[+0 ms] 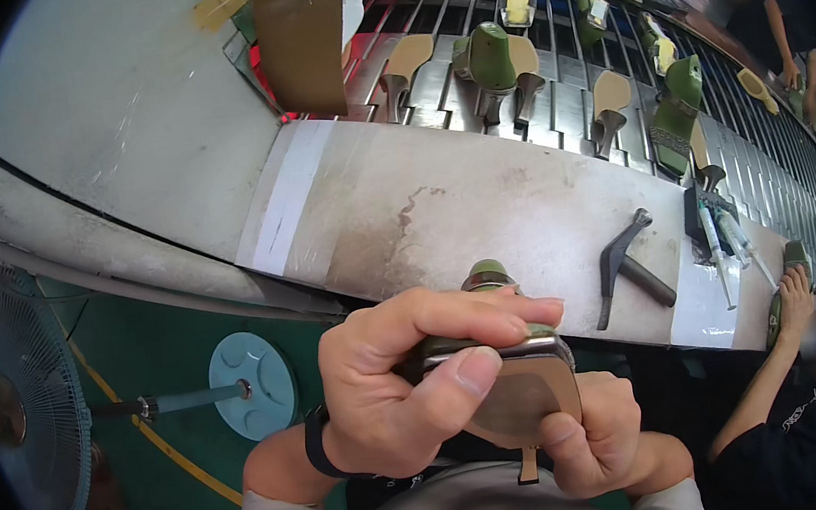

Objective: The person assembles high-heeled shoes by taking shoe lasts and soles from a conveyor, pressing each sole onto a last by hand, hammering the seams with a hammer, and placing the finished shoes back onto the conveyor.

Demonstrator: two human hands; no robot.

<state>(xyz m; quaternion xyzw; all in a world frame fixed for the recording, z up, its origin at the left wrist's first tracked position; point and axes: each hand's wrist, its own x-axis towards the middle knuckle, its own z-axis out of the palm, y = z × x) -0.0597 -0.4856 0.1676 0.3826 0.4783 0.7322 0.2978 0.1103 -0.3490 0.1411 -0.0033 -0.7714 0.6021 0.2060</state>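
Observation:
Both of my hands are closed on a shoe on a green last [532, 412], held in front of my body with its tan-brown sole showing. My left hand [406, 366] grips the squared end of it, thumb on the sole side and fingers over the top. My right hand [595, 435] holds the side of the sole, with the thumb against its edge. A thin heel shows below, between my hands. Part of the green last pokes out beyond my left fingers. Most of the upper is hidden by my hands.
A hammer [631, 265] lies on the pale workbench [482, 196], left of some syringes [723, 239]. Beyond runs a roller conveyor [555, 132] with green lasts [491, 59] and heeled soles [609, 101]. A fan [27, 399] stands at left; a co-worker's hand [794, 307] is at right.

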